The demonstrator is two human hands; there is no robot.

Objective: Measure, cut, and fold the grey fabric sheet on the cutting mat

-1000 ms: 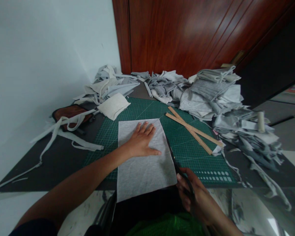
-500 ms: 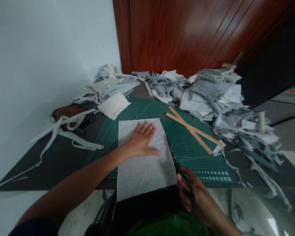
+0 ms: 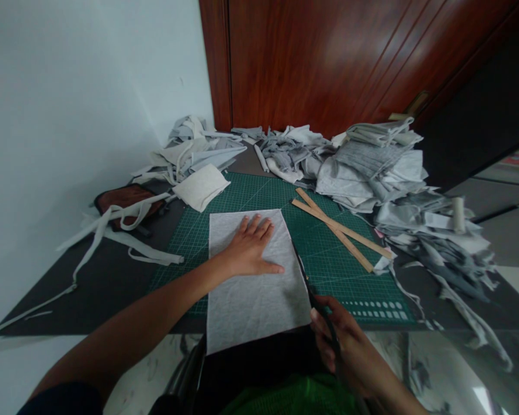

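A light grey piece of fabric (image 3: pixel 251 311) lies flat on the green cutting mat (image 3: pixel 242 190), its near edge hanging over the table's front. Pressed on its upper half is my left hand (image 3: pixel 253 251), palm down with fingers spread. My right hand (image 3: pixel 339 331) grips the handles of black scissors (image 3: pixel 332 334) at the fabric's right edge. The blades run along that edge, pointing away from me; part of them is hidden by the cloth.
Two crossed wooden rulers (image 3: pixel 328 222) lie on the mat's right side. Heaps of grey fabric (image 3: pixel 367 155) line the back and right. At the left are a brown pouch-like item (image 3: pixel 125 199), loose strips (image 3: pixel 149 251) and a folded cream cloth (image 3: pixel 201 187).
Hardly anything differs. My right hand and the scissors have shifted very slightly, staying along the fabric's right edge. The left hand keeps its place.
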